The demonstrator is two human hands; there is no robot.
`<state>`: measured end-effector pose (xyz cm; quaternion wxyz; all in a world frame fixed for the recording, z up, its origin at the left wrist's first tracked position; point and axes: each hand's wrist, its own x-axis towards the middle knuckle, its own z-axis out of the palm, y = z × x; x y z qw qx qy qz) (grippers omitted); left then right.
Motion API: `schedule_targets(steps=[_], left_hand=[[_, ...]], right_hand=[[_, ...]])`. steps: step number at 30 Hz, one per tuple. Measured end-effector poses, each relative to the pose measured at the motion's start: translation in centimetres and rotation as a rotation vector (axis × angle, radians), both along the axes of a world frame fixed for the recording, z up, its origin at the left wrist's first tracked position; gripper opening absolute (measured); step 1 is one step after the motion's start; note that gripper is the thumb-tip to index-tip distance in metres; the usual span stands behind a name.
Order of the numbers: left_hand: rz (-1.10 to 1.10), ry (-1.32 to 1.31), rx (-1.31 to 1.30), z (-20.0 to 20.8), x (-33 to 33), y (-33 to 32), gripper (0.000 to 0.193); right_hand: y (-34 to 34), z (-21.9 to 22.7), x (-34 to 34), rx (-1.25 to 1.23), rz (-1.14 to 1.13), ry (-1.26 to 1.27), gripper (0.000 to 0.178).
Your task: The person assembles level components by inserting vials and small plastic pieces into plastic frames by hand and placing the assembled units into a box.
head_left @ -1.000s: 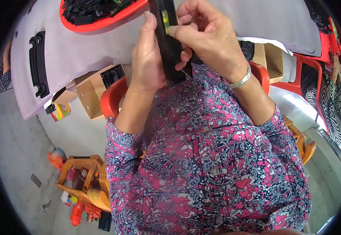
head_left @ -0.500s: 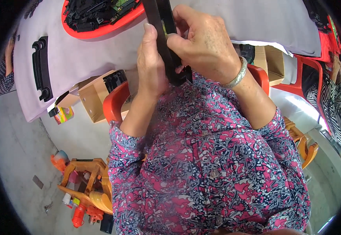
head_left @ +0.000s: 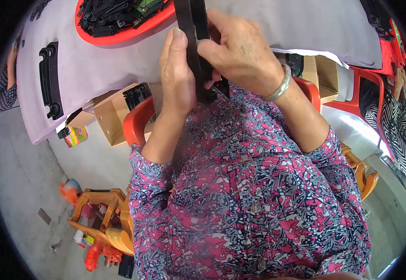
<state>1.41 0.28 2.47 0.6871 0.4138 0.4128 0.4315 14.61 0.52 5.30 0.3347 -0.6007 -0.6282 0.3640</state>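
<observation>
A long black plastic strip-like part (head_left: pixel 191 42) stands nearly upright before my chest, its top cut off by the picture's edge. My left hand (head_left: pixel 177 70) grips it from the left, thumb pointing up along its side. On the other side, my right hand (head_left: pixel 242 51) is closed on the same part, thumb pressed to its face and fingers curled behind. What else the right fingers may pinch is hidden. A red basin (head_left: pixel 119 39) heaped with small black plastic parts (head_left: pixel 114 16) stands beyond my left hand. Another long black part (head_left: pixel 49 81) lies on the cloth at far left.
A pale cloth (head_left: pixel 105 65) covers the table. Below its edge are an open cardboard box (head_left: pixel 112 123) with black parts and red chair arms (head_left: pixel 135 123). Another carton (head_left: pixel 322 77) stands at right. Wooden furniture (head_left: pixel 103 214) is behind at left; other people sit at both sides.
Both hands stay on the black part. My right hand has shifted slightly down and left, and the bracelet has turned a little on the wrist.
</observation>
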Motion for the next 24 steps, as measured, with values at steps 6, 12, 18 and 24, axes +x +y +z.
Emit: schedule_targets(steps=[6, 12, 18, 24], left_hand=[[-0.004, 0.037, -0.031, 0.1, -0.1, 0.1, 0.045], [-0.006, 0.077, 0.046, -0.1, -0.1, 0.0, 0.044], [0.043, 0.116, 0.093, 0.1, -0.1, 0.2, 0.047], [0.047, 0.152, 0.088, 0.4, 0.0, 0.1, 0.046]], right_hand=[[-0.1, -0.1, 0.0, 0.044, 0.004, -0.037, 0.023], [0.3, 0.4, 0.1, -0.047, 0.026, 0.007, 0.024], [0.7, -0.5, -0.2, -0.046, 0.004, 0.096, 0.018], [0.2, -1.3, -0.5, 0.015, -0.031, 0.153, 0.017]])
